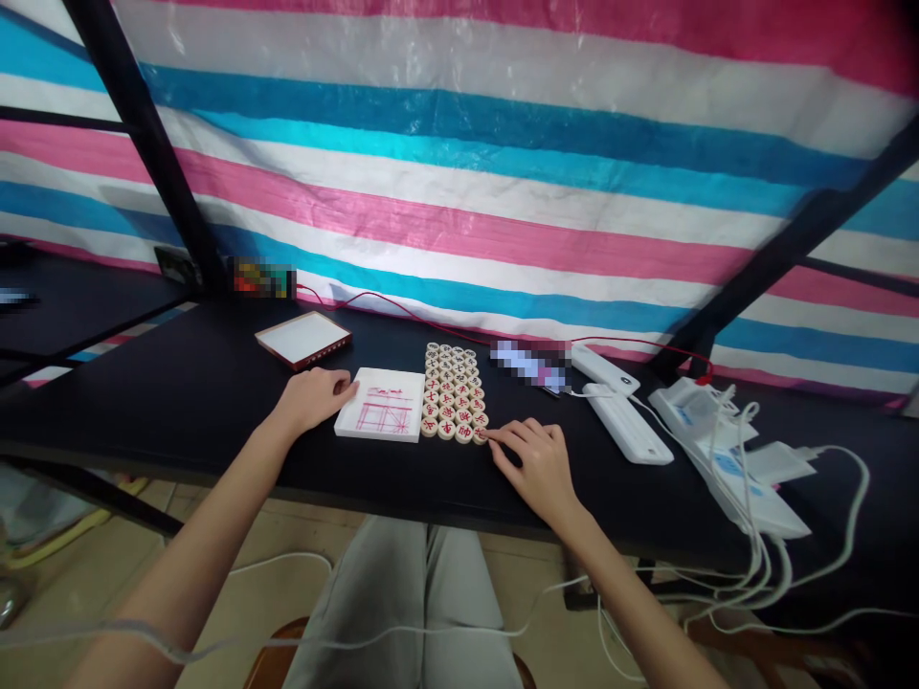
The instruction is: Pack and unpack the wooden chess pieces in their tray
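Round Chinese chess pieces (447, 388) lie flat on the black table in a tight block of rows, some with red characters and some with dark ones. Directly left of them is a shallow white box (380, 404) with red lines and a grid on its bottom. My left hand (316, 397) grips this box at its left edge, fingers curled and thumb along the rim. On the other side, my right hand (535, 467) rests palm down with fingers extended. Its index fingertip touches the piece at the block's near right corner; nothing is held in it.
A box lid (305, 340) with brown sides and a white face lies behind my left hand. To the right are a phone (529, 367), white power banks (628, 426) and a power strip (725, 464) with tangled cables. A striped sheet (459, 172) hangs behind the table.
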### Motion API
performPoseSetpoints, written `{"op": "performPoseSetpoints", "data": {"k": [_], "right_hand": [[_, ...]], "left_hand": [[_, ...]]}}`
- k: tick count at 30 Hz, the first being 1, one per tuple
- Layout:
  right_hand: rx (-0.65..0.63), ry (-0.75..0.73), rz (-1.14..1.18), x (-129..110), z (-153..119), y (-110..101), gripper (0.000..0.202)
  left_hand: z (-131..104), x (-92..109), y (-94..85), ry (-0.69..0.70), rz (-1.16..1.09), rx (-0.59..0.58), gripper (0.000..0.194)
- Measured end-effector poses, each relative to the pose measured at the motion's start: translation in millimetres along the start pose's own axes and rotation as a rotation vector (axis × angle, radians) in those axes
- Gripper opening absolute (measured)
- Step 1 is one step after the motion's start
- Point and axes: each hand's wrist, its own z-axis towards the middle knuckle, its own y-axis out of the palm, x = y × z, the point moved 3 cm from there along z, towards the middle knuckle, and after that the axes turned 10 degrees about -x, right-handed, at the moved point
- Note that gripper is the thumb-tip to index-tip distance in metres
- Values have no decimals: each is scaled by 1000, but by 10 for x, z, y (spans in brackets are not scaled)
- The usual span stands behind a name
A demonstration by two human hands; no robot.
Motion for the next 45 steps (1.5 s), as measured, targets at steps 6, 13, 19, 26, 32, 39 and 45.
{"op": "performPoseSetpoints", "data": {"k": [6,13,19,26,32,39,45], "right_hand": [[22,83,110,145,75,19,24],[17,188,217,427,284,135,26],[17,162,167,445,292,169,24],[13,155,164,468,298,189,24],[-15,130,165,451,304,199,22],[-13,102,109,425,297,170,21],[-10,104,152,428,297,170,21]], "left_hand": [[56,-84,-47,-71,-23,31,35],[449,-143,-83,-92,8,13,39],[833,-141,-114,-97,83,-27,42],[1097,-65,-125,-90,120,-28,43],[1202,40,-133,-72,157,-25,46],[1231,50,-135,-77,154,-38,45],[1237,42,-133,-87,149,-37,46]]}}
